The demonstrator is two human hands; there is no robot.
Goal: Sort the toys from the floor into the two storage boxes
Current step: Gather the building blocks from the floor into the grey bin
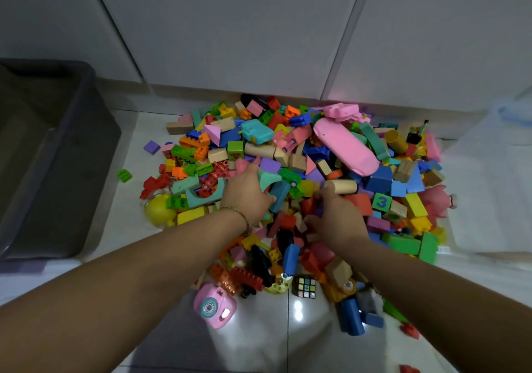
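A big heap of mixed toys [299, 176] covers the tiled floor: plastic bricks, foam and wooden blocks, a long pink case [345, 148]. My left hand [247, 197] is in the middle of the heap, fingers curled round teal foam blocks [270, 182]. My right hand [339, 220] lies just right of it, fingers curled down among red and purple blocks [312, 207]; what it holds is hidden. A grey storage box [66, 153] stands at the left. A clear storage box [489, 188] stands at the right.
White cabinet doors [244, 27] rise behind the heap. A pink toy camera [214, 306], a puzzle cube [305, 286] and a blue cylinder [349, 316] lie at the near edge. A green brick [124, 175] lies apart, towards the grey box.
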